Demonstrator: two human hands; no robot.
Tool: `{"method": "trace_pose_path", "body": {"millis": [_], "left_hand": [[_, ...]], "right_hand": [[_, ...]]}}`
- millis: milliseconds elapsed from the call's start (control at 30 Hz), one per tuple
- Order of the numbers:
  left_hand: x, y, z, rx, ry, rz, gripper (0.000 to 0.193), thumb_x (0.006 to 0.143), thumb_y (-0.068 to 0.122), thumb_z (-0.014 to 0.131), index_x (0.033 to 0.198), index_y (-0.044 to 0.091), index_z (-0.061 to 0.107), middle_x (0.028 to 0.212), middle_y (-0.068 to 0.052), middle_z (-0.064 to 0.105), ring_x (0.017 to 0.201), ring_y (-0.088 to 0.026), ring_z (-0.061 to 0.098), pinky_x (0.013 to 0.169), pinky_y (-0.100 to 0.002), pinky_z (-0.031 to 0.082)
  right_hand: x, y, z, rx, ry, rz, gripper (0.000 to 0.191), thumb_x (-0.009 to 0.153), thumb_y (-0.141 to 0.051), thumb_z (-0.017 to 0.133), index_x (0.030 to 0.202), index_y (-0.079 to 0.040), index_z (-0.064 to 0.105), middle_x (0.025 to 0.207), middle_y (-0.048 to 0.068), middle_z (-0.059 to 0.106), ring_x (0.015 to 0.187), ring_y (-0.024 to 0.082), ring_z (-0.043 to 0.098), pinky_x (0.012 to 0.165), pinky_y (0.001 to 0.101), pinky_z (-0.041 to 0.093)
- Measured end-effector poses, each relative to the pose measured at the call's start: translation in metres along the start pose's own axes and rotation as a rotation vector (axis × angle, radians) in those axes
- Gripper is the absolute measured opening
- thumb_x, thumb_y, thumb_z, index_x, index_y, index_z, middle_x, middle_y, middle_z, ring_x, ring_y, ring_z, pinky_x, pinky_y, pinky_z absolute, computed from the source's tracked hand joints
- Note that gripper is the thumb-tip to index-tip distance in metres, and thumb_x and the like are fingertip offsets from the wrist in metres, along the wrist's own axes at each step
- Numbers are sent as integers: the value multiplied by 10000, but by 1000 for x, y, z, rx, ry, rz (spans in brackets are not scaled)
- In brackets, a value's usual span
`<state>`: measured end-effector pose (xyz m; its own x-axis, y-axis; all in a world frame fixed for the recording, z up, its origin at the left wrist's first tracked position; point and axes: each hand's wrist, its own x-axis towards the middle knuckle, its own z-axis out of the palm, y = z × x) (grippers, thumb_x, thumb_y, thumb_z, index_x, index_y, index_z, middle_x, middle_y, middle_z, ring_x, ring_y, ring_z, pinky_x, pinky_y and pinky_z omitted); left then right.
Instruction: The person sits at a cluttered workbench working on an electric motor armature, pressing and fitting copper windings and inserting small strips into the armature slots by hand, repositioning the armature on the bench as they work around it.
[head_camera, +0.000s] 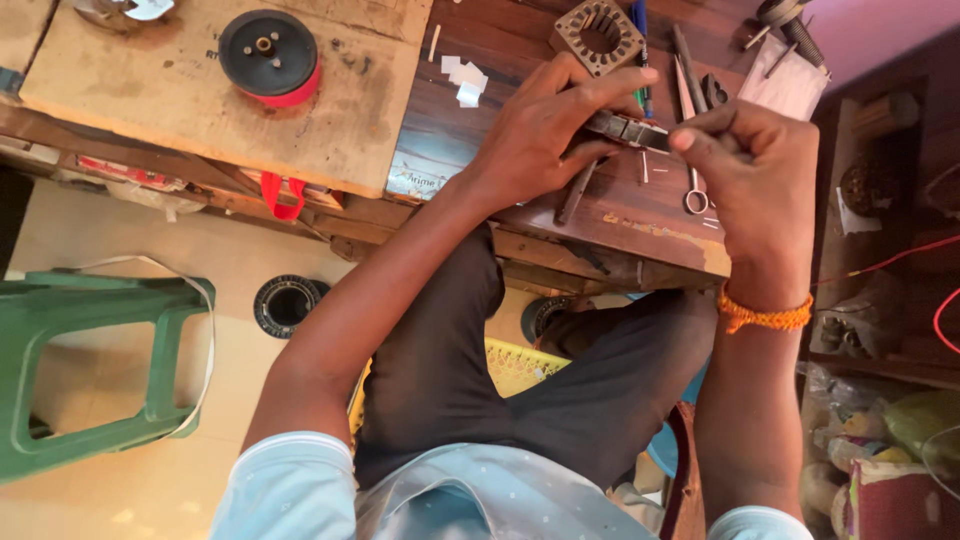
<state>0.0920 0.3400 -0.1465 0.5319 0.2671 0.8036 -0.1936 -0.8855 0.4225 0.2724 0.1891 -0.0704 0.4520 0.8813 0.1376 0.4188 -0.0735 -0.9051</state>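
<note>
I see my left hand (545, 130) and right hand (745, 160) meeting over the near edge of the wooden counter (480, 120), one small metal tool (628, 128) between them. The left grip is closed around the tool, fingers pressed over its top; the right grip pinches its far end between thumb and forefinger. One square metal stator core (600, 38) sits at the far edge. I count one black-and-red spool (268, 55) on the plywood board (180, 110) at the left, and about four white paper slips (463, 78). One green plastic stool (90, 360) stands on the floor.
</note>
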Motion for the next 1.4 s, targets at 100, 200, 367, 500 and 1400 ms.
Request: {"method": "trace_pose_path", "body": {"millis": [100,200,367,500,1400], "left_hand": [[-3,0,5,-59,53,-19,761,913,115,875,1522,229,433,1265,91,722,1105,-221,569,986,-346,478],[-3,1,5,-65,51,-36,677,922,106,879,1465,216,490,1265,95,725,1087,-205,582,995,-338,483],[-3,3,-3,205,31,195,463,895,213,792,1326,210,622,1258,26,695,1107,-233,571,961,-386,466],[-8,3,-11,436,88,466,226,948,171,716,1165,153,653,1296,10,671,1156,-209,572,988,-402,491],[-22,19,7,402,215,126,340,984,169,809,1256,160,606,1213,-17,686,1074,-250,601,919,-424,466]], "right_hand": [[-15,1,8,-74,18,-12,72,956,-52,799,979,3,758,669,-103,489,597,-6,377,528,219,243],[-26,9,26,-287,69,-220,95,976,-37,834,1024,12,768,684,-21,445,641,51,352,566,268,263],[-36,22,48,-443,110,-327,75,940,-10,804,1009,-13,776,667,67,515,577,91,416,551,288,319],[-53,21,55,-286,31,-364,85,947,-40,802,1022,-30,763,792,52,676,644,66,528,590,248,414],[38,16,11,-448,18,-283,61,987,-32,796,1038,1,789,643,-32,516,570,46,396,504,269,292]]}}
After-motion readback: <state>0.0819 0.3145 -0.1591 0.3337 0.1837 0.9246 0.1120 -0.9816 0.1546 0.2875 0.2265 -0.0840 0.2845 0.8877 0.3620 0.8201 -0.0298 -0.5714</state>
